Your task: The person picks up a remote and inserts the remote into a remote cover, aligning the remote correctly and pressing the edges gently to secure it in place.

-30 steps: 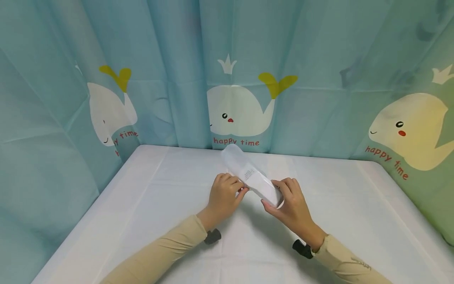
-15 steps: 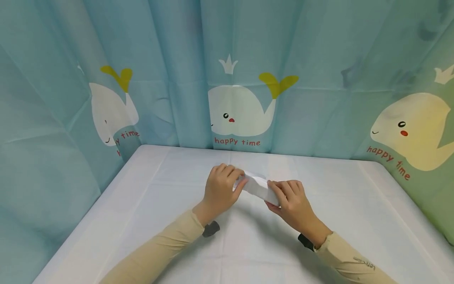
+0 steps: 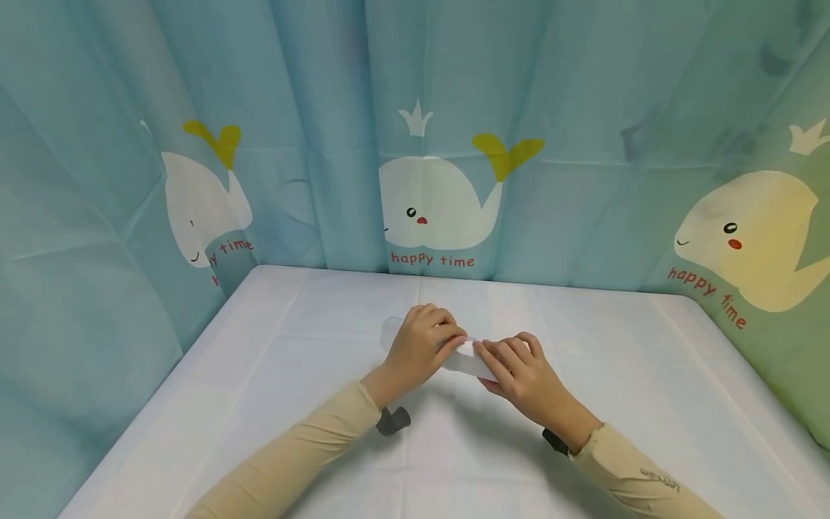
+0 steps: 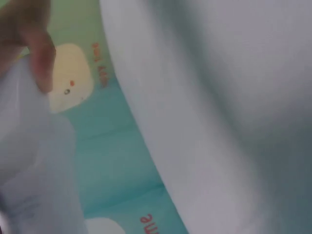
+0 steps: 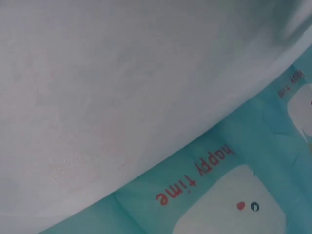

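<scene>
Between the two hands is a translucent plastic bag (image 3: 391,331) with a white, box-like item (image 3: 463,362) inside it, held above the table. My left hand (image 3: 418,346) pinches the bag near its middle, thumb and fingers meeting at the upper edge. Part of the bag sticks out left behind that hand. My right hand (image 3: 521,371) grips the right end, its fingertips close to the left thumb, and covers much of the white item. In the left wrist view the bag (image 4: 34,151) fills the left side, with fingers (image 4: 41,56) over its top. The right wrist view shows neither hand.
A white cloth covers the table (image 3: 311,360). Blue-green curtains (image 3: 324,108) with whale prints stand along its back and sides. Dark camera pieces (image 3: 394,421) hang under both wrists, above the cloth.
The bag's far end has swung down and to the left, from pointing up and away to lying behind the left hand. The left hand has moved right, bringing both hands' fingertips closer together.
</scene>
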The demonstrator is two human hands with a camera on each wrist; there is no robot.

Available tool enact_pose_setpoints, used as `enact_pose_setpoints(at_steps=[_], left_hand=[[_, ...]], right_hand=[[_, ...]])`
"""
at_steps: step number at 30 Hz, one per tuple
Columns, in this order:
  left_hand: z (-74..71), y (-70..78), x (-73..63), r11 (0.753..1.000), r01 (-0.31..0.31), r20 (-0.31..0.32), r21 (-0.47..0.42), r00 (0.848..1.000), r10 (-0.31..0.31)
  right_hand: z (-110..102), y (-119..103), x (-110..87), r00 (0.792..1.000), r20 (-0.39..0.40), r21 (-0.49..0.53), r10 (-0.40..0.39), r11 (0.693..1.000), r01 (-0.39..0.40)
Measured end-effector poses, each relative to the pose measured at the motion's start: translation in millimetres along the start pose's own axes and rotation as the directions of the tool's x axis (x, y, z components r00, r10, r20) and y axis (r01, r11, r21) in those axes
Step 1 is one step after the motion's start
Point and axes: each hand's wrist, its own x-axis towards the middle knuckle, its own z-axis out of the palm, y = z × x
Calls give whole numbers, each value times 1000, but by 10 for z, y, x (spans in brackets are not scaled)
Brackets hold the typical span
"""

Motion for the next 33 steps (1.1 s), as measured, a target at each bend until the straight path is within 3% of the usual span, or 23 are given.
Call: enact_pose_setpoints(at_steps=[4, 7, 9, 14, 18, 24, 29, 33], left_hand=[[15, 0, -45, 992, 35, -69, 119, 997, -27], [20, 17, -96, 970, 44, -127, 240, 992, -13], [19, 38, -122, 954, 53, -144, 295, 990, -11], [10, 93, -117, 948, 110, -119, 300, 990, -77], [8, 112, -104, 962, 128, -119, 243, 988, -101], [31, 98, -131, 981, 18, -114, 193, 993, 5], [-3, 46, -188, 969, -68, -87, 238, 992, 91], [-94, -17, -161, 974, -59, -118, 218, 989, 86]], right_hand=[[-6, -1, 30, 980, 55, 39, 192, 980, -194], [-8, -16, 58, 936, 43, 94, 350, 931, -353], [-5, -33, 77, 909, 25, 121, 417, 901, -417], [7, -73, 125, 863, 3, 176, 505, 849, -498], [13, -82, 141, 847, 0, 195, 531, 831, -521], [18, -69, 113, 872, 15, 159, 489, 860, -485], [3, -17, 48, 924, 44, 136, 379, 914, -382], [-23, 41, 11, 967, 48, 111, 250, 961, -253]])
